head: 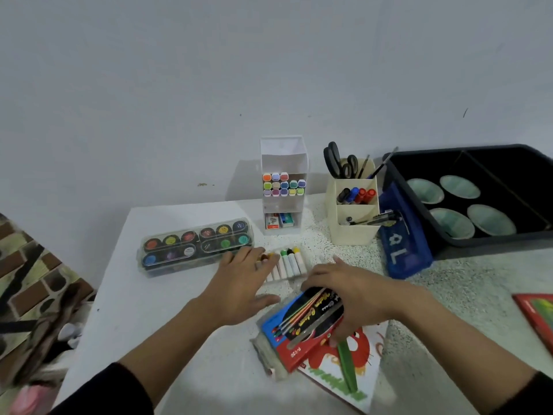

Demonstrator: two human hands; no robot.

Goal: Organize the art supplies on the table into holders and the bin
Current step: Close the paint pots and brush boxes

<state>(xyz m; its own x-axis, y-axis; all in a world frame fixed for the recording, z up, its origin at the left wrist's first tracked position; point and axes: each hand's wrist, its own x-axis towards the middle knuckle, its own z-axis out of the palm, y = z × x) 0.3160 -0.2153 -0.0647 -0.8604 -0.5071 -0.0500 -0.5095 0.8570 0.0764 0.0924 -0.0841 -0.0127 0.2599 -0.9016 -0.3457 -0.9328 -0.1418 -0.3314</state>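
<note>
My right hand [353,298] grips a blue and red water-colour pen box [299,333] together with a green pen [348,369], low over a colouring book [338,369]. My left hand [239,286] reaches forward with straight fingers, its tips at the near end of a row of white markers with coloured caps [288,263] lying on the table. Behind stand a white tiered marker holder [283,163] with several markers, and a cream pen holder [353,229] with scissors, brushes and markers. A black bin [449,241] at the right holds several pale bowls.
A clear case of round paint pots [196,245] lies left of the markers. A blue box [404,253] leans between the cream holder and the bin. A red book [535,319] sits at the right edge. The table's left edge drops to patterned fabric [36,295].
</note>
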